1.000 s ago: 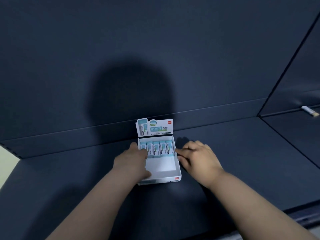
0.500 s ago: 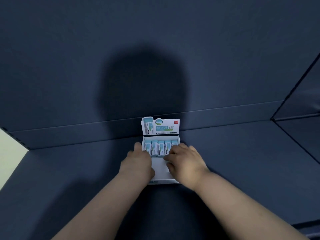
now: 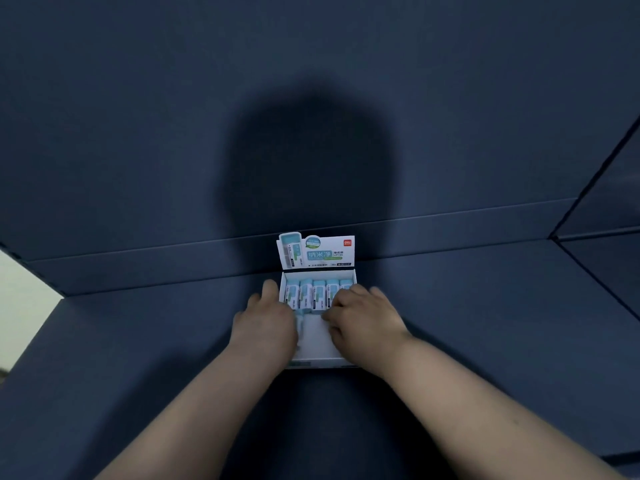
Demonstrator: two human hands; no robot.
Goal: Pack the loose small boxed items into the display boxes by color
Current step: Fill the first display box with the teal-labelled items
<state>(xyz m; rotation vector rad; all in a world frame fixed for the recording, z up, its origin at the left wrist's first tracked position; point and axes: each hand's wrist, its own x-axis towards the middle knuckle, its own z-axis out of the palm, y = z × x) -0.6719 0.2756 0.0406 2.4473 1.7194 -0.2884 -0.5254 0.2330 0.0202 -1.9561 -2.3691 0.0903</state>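
display box (image 3: pixel 317 355) against wall ledge (image 3: pixel 138 268) | hands (image 3: pixel 266 327) cover front

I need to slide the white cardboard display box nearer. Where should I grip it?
Take the white cardboard display box by its two long side walls near the front, coming from above. The upright printed lid flap blocks the back, and the light blue boxed items fill only the rear row.

Dark blue shelf (image 3: pixel 485 323), shadowed back panel (image 3: pixel 173 116)
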